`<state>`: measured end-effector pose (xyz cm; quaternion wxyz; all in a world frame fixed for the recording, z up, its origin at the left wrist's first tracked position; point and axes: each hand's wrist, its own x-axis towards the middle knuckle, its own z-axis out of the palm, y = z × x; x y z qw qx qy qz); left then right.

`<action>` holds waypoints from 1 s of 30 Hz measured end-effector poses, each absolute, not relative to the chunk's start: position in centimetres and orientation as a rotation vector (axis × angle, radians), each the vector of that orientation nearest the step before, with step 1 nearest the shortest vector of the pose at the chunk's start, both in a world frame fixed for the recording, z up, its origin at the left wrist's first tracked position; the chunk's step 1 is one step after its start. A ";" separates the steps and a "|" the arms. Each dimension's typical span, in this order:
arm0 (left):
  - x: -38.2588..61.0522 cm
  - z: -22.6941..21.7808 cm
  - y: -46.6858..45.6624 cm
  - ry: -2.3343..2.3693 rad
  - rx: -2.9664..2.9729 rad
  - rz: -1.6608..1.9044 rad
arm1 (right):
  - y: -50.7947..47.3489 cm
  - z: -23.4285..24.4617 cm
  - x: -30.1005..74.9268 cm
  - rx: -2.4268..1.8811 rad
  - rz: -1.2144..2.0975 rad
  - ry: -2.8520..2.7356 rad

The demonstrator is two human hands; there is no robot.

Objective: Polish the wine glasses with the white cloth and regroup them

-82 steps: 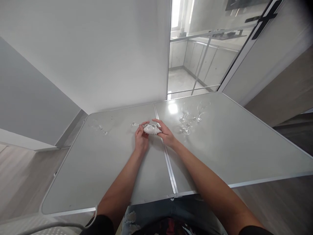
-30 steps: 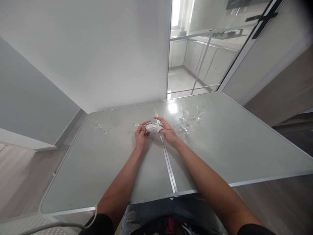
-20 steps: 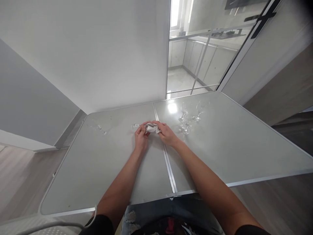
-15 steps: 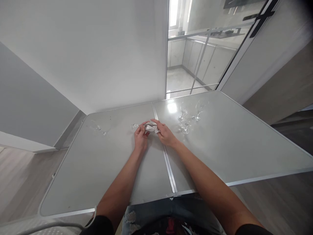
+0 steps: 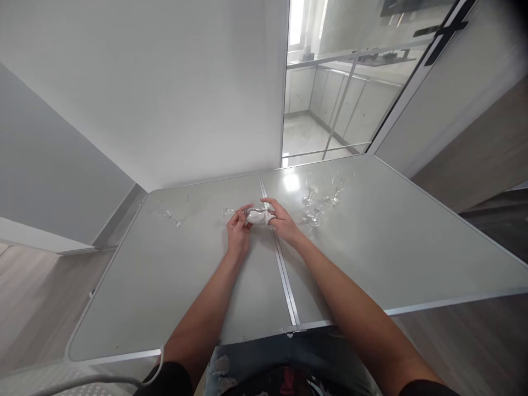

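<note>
My left hand is closed round a clear stemmed glass, which lies sideways above the table with its foot pointing left. A white cloth sits in the bowl end of the glass. My right hand grips that cloth at the bowl's mouth, its index finger and thumb partly apart. Part of the bowl is hidden by my fingers.
Three clear stemmed glasses stand right of my hands: a front glass, a back-left glass and a back-right glass. Another glass is at the left. The pale table has a metal seam and meets a white wall.
My right hand has shifted slightly right, away from my left hand, and more of the cloth within the bowl shows. My left hand keeps its hold on the glass.
</note>
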<state>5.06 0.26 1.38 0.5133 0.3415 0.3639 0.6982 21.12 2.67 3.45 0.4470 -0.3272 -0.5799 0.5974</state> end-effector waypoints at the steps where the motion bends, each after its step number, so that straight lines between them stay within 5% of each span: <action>1: 5.0 1.4 0.3 0.874 0.826 1.678 | 2.6 3.7 21.2 -0.810 1.523 -1.379; 9: 4.9 1.3 0.4 0.859 0.803 1.678 | 2.0 5.2 21.2 -0.804 1.728 -1.023; 21: 5.3 1.4 0.3 0.790 0.768 1.680 | 1.7 4.9 20.9 -0.708 1.580 -1.132; 30: 2.7 1.5 -0.1 0.577 0.550 1.051 | 2.9 4.7 22.8 -0.663 1.321 -1.041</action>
